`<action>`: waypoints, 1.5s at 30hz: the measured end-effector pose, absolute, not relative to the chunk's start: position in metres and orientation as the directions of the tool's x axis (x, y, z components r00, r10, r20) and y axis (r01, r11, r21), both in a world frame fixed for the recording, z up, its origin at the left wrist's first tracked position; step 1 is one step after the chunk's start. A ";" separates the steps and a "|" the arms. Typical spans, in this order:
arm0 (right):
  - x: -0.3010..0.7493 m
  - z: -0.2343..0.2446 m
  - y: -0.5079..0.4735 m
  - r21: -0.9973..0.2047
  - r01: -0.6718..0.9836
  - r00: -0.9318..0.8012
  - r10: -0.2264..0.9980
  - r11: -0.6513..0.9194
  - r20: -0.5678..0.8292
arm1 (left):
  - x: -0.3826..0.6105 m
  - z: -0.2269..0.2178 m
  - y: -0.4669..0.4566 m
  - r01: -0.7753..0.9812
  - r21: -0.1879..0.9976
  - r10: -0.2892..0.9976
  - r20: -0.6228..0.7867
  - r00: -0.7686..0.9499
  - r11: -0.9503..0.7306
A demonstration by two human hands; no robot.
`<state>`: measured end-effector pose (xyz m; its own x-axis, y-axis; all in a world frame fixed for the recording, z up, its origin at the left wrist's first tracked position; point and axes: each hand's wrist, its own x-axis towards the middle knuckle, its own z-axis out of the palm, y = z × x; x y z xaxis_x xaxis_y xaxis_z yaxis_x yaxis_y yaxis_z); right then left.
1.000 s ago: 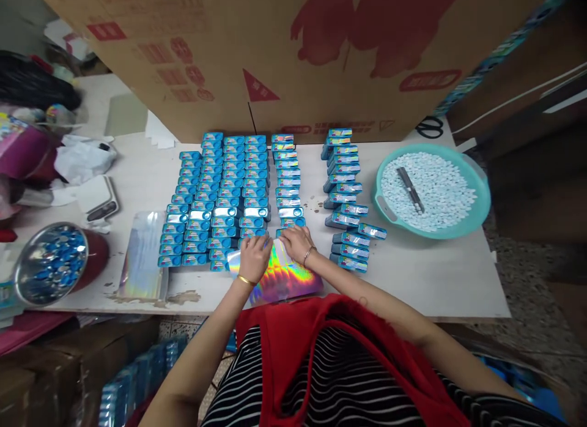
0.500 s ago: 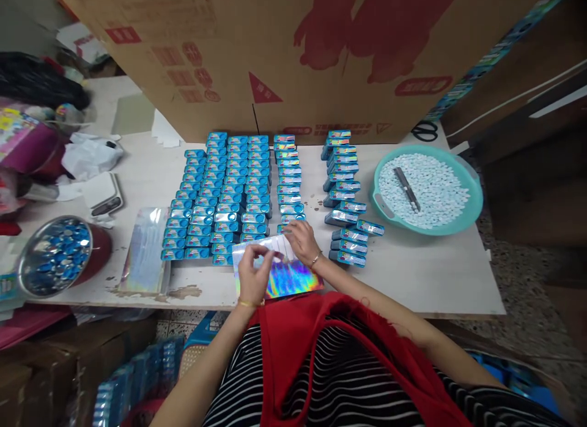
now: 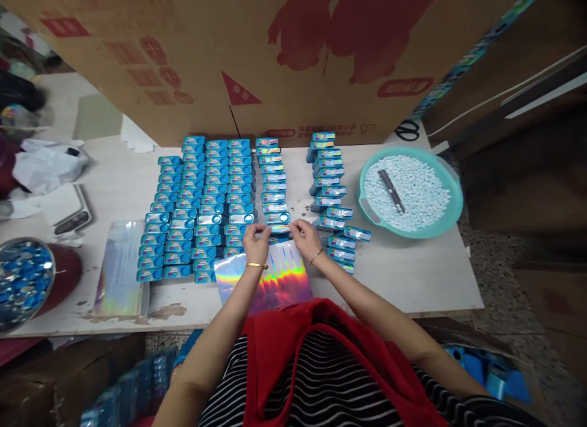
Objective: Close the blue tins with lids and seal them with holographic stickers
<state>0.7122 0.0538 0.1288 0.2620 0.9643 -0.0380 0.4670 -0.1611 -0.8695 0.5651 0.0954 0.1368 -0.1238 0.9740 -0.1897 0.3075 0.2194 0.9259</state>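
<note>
My left hand [image 3: 257,245] and my right hand [image 3: 306,240] are pinched at opposite ends of a small shiny sticker strip [image 3: 280,229]. The strip lies at the top of a blue box in the middle row, and whether it is fully stuck down is hard to see. Just in front is a rainbow-shiny sticker sheet [image 3: 275,277], partly under my left wrist. Several rows of small blue boxes [image 3: 208,229] stand to the left of my hands. Shiny strips show on top of a column of boxes [image 3: 330,172] to the right.
A turquoise basin [image 3: 410,232] of small white pieces stands at the right, with a dark knife-like tool [image 3: 391,190] on top. A big cardboard box [image 3: 192,109] walls off the back. On the left are a bowl of blue pieces [image 3: 25,280] and more shiny sheets [image 3: 120,268].
Both hands have moved forward from above the sticker sheet to a box in the middle row, with the strip now stretched between them. The camera view has shifted slightly.
</note>
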 end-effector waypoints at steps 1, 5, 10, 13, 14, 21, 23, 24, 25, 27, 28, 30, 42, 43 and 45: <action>0.719 0.125 0.061 -0.843 0.511 0.257 0.966 -0.169 -0.038 | 0.571 0.135 0.102 0.387 0.905 0.983 -0.145 -0.117 0.180; 0.736 0.110 0.081 -0.748 0.643 0.192 0.980 -0.164 -0.049 | 0.590 0.132 0.120 0.612 0.777 0.988 -0.097 -0.116 0.148; 0.737 0.094 0.089 -0.666 0.721 0.170 0.981 -0.189 -0.095 | 0.598 0.127 0.123 0.757 0.639 0.990 -0.103 -0.094 0.138; 0.736 0.088 0.090 -0.643 0.731 0.176 0.974 -0.227 -0.144 | 0.600 0.125 0.122 0.812 0.572 0.992 -0.102 -0.070 0.116; 0.736 0.086 0.089 -0.649 0.722 0.180 0.971 -0.237 -0.155 | 0.601 0.125 0.122 0.824 0.554 0.992 -0.103 -0.069 0.115; 0.722 0.075 0.070 -0.859 0.467 0.319 0.946 -0.209 -0.056 | 0.600 0.132 0.126 0.834 0.526 0.985 -0.127 -0.117 0.167; 0.716 0.073 0.063 -0.882 0.440 0.294 0.955 -0.169 -0.037 | 0.601 0.134 0.128 0.844 0.506 0.982 -0.145 -0.123 0.181; 0.714 0.072 0.061 -0.877 0.451 0.278 0.960 -0.164 -0.036 | 0.601 0.134 0.128 0.845 0.500 0.980 -0.152 -0.130 0.189; 0.713 0.072 0.059 -0.862 0.479 0.261 0.964 -0.167 -0.042 | 0.602 0.134 0.128 0.844 0.498 0.978 -0.160 -0.134 0.197; 0.714 0.072 0.058 -0.796 0.576 0.215 0.974 -0.187 -0.073 | 0.605 0.131 0.128 0.836 0.508 0.975 -0.175 -0.136 0.208; 0.716 0.074 0.059 -0.748 0.634 0.183 0.978 -0.197 -0.102 | 0.606 0.130 0.128 0.830 0.517 0.974 -0.184 -0.130 0.208; 0.720 0.080 0.061 -0.640 0.740 0.135 0.978 -0.206 -0.159 | 0.606 0.126 0.128 0.815 0.546 0.976 -0.190 -0.103 0.192; 0.668 0.146 0.042 -0.530 0.829 -0.212 0.977 0.181 0.002 | 0.477 0.164 0.073 0.891 0.336 0.885 -0.245 0.397 -0.306; 0.662 0.145 0.040 -0.524 0.828 -0.252 0.967 0.200 -0.028 | 0.473 0.165 0.066 0.896 0.317 0.878 -0.263 0.399 -0.312; 0.651 0.144 0.038 -0.508 0.841 -0.278 0.955 0.188 -0.107 | 0.472 0.165 0.055 0.901 0.284 0.881 -0.252 0.401 -0.329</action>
<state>0.6513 0.0377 0.1439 -0.2776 0.9547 -0.1070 0.8408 0.1876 -0.5079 0.4722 0.0551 0.1650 0.4007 0.8809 -0.2517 0.9008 -0.3286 0.2840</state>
